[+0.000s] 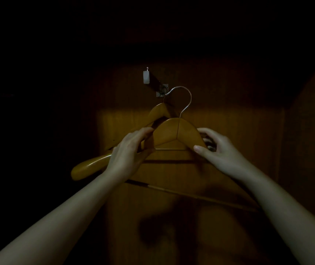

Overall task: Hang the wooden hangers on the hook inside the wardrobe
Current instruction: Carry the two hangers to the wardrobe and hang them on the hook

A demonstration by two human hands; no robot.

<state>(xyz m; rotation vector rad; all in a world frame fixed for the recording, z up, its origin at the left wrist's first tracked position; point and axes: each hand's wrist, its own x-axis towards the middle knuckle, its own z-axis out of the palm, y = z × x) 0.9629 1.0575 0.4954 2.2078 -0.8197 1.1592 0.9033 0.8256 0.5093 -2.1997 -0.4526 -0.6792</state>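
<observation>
Both hands hold a wooden hanger (175, 131) up in front of the wardrobe's back panel. My left hand (131, 148) grips its left shoulder and my right hand (216, 148) pinches its right shoulder. Its metal hook (185, 96) curves up with its tip beside the base of the wall hook (156, 81), a dark bar with a pale end cap that sticks out from the panel. A second wooden hanger (93, 165) hangs tilted behind the first, with its left arm low at the left. How that one is attached is too dark to tell.
The wooden back panel (229, 131) is dimly lit in the middle. A side wall (309, 131) closes the space on the right. The left side and the top are in darkness. Shadows of my arms fall on the lower panel.
</observation>
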